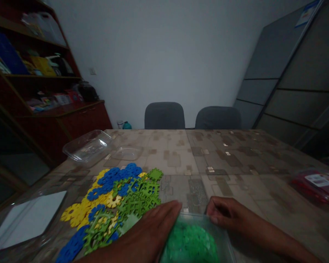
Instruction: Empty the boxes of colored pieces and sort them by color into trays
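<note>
A clear plastic container point(224, 244) full of green pieces point(190, 243) sits at the near table edge. My left hand point(150, 230) lies flat against the container's left side, fingers stretched out together. My right hand point(227, 212) curls its fingers over the container's far right rim, gripping it. Left of the hands lies a spread pile of flat interlocking toy pieces point(112, 201) in blue, yellow and green.
An empty clear tub point(86, 146) and a clear lid point(127, 153) lie at the far left of the patterned table point(235, 157). A red-filled packet point(318, 186) sits at the right. Two grey chairs point(164, 115) stand beyond. A shelf unit point(30, 73) is at left.
</note>
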`<state>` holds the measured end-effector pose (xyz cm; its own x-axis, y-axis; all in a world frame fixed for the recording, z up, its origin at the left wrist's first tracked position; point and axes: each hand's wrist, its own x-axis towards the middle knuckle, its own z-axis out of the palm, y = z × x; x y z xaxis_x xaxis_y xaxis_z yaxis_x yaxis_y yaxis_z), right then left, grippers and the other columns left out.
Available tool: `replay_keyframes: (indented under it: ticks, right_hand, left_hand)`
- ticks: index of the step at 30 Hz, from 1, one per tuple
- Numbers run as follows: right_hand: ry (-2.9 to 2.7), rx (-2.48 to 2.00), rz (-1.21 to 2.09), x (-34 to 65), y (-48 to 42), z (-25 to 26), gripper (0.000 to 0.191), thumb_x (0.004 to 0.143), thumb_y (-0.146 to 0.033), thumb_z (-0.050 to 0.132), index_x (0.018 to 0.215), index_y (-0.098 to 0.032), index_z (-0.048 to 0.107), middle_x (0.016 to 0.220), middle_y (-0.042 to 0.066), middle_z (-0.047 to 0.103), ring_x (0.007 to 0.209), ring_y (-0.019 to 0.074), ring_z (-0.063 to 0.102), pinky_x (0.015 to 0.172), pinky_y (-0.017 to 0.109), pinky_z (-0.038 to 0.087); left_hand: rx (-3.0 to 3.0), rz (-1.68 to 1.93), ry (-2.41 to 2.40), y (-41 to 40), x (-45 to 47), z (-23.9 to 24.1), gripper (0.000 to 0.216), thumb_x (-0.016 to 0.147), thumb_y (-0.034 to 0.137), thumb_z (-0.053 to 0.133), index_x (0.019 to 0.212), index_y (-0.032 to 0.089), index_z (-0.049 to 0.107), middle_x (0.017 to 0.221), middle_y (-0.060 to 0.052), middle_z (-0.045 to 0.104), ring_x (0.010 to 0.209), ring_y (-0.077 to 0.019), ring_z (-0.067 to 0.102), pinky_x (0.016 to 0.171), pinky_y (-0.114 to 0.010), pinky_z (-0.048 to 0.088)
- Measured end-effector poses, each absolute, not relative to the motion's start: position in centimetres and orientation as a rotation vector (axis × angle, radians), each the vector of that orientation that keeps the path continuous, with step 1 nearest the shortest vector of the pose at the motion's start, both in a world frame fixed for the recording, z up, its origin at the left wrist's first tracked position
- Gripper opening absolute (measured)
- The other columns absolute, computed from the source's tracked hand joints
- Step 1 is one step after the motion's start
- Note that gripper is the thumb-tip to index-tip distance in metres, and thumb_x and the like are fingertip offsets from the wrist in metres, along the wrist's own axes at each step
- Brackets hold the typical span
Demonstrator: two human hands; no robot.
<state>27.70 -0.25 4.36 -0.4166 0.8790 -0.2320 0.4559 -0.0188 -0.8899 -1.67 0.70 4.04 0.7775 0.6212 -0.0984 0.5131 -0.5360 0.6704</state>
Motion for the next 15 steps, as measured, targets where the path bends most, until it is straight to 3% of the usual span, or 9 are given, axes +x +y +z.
replay_keyframes:
  ticks: [2,4,10,15]
  right_hand:
    - [-1.913,-1.419,1.381,27.4,-0.2,4.7,0.017,0.09,-0.034,0.054,0.081,-0.02,0.056,0.079,0.0,0.052,0.076,0.017,0.046,0.067,0.029,0.035]
    - [-1.977,-1.408,1.296,26.5,0.0,5.0,0.017,0.091,-0.032,0.051,0.083,-0.019,0.058,0.082,0.002,0.056,0.078,0.0185,0.05,0.069,0.03,0.037]
    - [-2.086,-1.34,1.06,21.5,1.3,4.7,0.005,0.085,-0.022,0.059,0.081,-0.019,0.06,0.082,0.002,0.059,0.078,0.0186,0.053,0.071,0.03,0.037]
    - [-2.034,-1.36,1.017,19.6,1.8,3.7,0.011,0.085,-0.016,0.061,0.076,-0.02,0.057,0.08,0.0,0.059,0.079,0.0183,0.055,0.072,0.03,0.037]
  left_hand:
    - [2.206,0.347,0.894,-0.1,-3.4,2.8,0.1,0.081,0.043,0.076,0.161,0.037,0.016,0.169,-0.009,0.019,0.15,-0.0408,0.026,0.12,-0.06,0.025]
    - [2.126,0.388,0.94,-0.7,-4.3,1.4,0.103,0.082,0.048,0.075,0.162,0.038,0.011,0.17,-0.007,0.015,0.151,-0.0401,0.022,0.12,-0.058,0.026]
    - [2.02,0.384,0.902,-0.1,-3.3,-1.9,0.116,0.072,0.048,0.084,0.162,0.03,0.014,0.167,-0.014,0.023,0.15,-0.0443,0.024,0.119,-0.059,0.029]
    - [1.95,0.497,0.914,0.2,-2.9,-3.5,0.116,0.069,0.044,0.081,0.162,0.029,0.013,0.165,-0.014,0.028,0.149,-0.0451,0.024,0.119,-0.061,0.027]
